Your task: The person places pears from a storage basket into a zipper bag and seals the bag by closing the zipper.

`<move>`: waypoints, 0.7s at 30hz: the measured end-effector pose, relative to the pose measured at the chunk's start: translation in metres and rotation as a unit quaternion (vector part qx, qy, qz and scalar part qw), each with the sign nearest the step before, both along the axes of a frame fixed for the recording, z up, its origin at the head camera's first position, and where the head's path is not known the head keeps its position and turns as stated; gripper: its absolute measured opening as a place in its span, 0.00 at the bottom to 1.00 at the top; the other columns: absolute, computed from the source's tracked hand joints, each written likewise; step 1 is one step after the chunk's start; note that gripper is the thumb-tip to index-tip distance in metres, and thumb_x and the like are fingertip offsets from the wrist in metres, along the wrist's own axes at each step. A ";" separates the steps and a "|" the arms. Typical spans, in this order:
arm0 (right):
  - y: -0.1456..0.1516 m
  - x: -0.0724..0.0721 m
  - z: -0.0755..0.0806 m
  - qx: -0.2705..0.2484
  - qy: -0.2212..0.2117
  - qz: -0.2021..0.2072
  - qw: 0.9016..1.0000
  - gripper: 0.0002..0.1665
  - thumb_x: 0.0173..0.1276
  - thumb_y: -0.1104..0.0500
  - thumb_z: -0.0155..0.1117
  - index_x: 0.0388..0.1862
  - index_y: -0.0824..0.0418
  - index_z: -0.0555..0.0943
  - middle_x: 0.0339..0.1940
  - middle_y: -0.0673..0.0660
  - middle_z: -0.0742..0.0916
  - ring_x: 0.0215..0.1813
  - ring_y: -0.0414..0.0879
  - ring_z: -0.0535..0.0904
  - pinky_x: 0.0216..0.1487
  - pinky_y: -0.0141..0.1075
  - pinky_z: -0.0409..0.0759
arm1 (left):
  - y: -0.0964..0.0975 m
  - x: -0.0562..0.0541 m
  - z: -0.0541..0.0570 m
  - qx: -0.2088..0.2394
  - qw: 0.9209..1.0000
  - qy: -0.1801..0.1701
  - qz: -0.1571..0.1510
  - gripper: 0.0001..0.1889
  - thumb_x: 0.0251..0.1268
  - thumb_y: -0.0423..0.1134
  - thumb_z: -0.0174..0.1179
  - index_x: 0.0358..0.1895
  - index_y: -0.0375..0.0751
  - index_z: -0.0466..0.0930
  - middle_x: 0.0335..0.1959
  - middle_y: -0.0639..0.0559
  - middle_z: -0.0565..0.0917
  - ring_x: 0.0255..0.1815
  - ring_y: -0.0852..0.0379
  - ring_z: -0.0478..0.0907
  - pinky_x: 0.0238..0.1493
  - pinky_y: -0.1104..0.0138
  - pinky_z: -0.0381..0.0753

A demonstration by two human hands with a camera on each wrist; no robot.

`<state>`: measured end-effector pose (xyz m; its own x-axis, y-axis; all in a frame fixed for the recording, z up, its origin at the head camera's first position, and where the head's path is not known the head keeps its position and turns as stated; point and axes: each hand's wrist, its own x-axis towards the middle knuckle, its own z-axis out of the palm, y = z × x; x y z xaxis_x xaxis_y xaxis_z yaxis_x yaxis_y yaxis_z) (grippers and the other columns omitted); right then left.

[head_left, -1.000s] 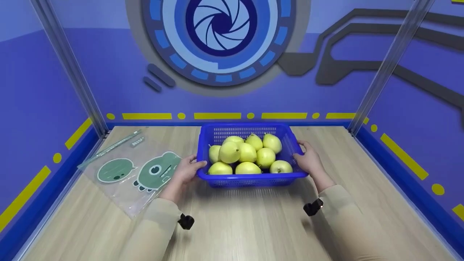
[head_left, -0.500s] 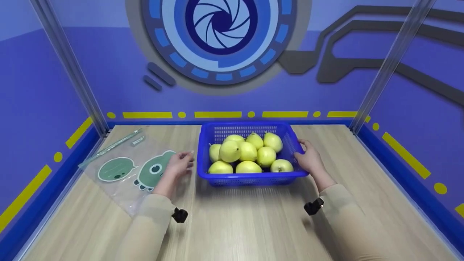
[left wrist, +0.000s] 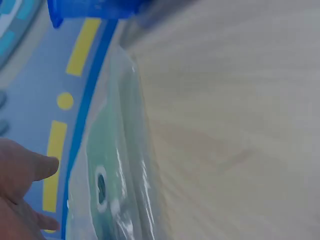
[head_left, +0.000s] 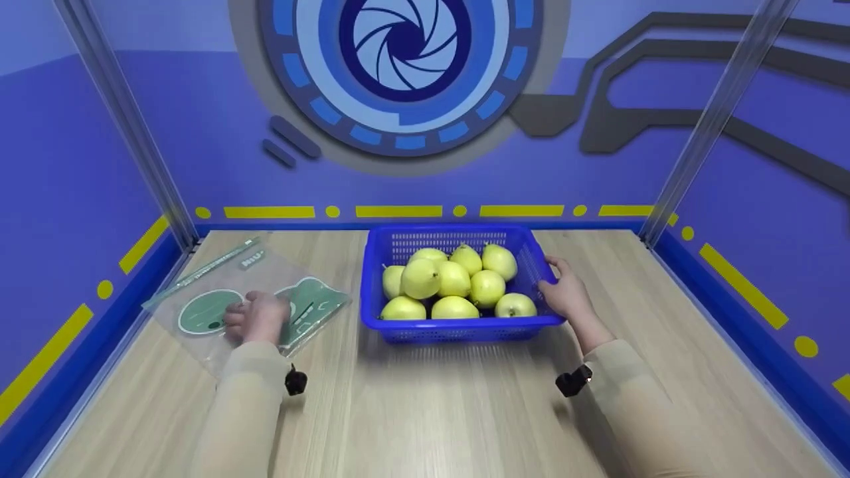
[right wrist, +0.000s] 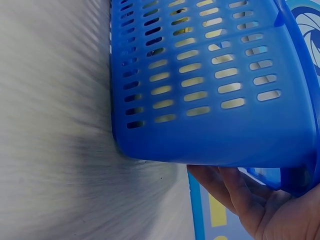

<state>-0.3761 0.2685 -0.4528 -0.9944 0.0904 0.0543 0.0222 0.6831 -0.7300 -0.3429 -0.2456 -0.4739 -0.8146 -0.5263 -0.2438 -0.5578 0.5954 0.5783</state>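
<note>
A blue perforated plastic basket (head_left: 461, 323) stands on the table, filled with several yellow-green pears (head_left: 453, 279). My right hand (head_left: 566, 290) grips its right end, with fingers under the rim and thumb over it; the right wrist view shows these fingers (right wrist: 232, 192) beneath the basket's rim. My left hand (head_left: 257, 317) is over the clear zip bag (head_left: 199, 352) printed with a green cartoon monster and hides part of the print. In the left wrist view, thumb and finger stand apart with nothing visible between them, beside the raised, buckled bag (left wrist: 117, 175).
The light wooden table (head_left: 425, 411) is bounded by blue-purple panels (head_left: 664, 172) at the back and both sides. Metal posts (head_left: 133, 126) rise at the back corners. Both wrists carry small black cameras (head_left: 572, 380).
My left hand has let go of the basket's left rim and moved left over the bag. The bag's right part has buckled and its front corner has shifted. My right hand stays on the basket.
</note>
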 end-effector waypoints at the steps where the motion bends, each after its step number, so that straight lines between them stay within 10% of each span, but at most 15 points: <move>1: 0.000 0.000 0.000 0.000 0.000 0.000 1.000 0.37 0.74 0.60 0.52 0.81 0.63 0.59 0.68 0.77 0.77 0.60 0.64 0.78 0.56 0.53 0.78 | -0.002 0.001 -0.002 0.001 1.000 -0.013 0.000 0.44 0.78 0.53 0.45 0.78 0.19 0.39 0.74 0.08 0.34 0.77 0.13 0.33 0.75 0.28 0.42; 13: 0.002 0.000 -0.002 -0.005 -0.004 0.000 1.000 0.37 0.75 0.59 0.52 0.81 0.62 0.58 0.73 0.76 0.73 0.59 0.63 0.76 0.59 0.55 0.76 | -0.005 0.020 -0.001 -0.018 0.993 -0.096 -0.068 0.60 0.69 0.57 0.62 0.78 0.19 0.29 0.73 0.08 0.28 0.78 0.13 0.29 0.76 0.27 0.38; 21: 0.003 0.000 0.000 -0.003 0.000 -0.003 1.000 0.37 0.75 0.60 0.52 0.81 0.63 0.59 0.71 0.75 0.74 0.57 0.61 0.77 0.57 0.53 0.77 | -0.025 0.023 0.023 -0.004 0.971 -0.167 -0.174 0.57 0.57 0.39 0.76 0.80 0.25 0.43 0.73 0.15 0.50 0.73 0.23 0.55 0.77 0.38 0.60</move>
<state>-0.3760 0.2711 -0.4530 -0.9940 0.0961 0.0528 0.0266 0.6783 -0.7343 -0.3198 -0.2704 -0.4514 -0.8201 -0.2365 -0.5211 -0.4772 0.7853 0.3945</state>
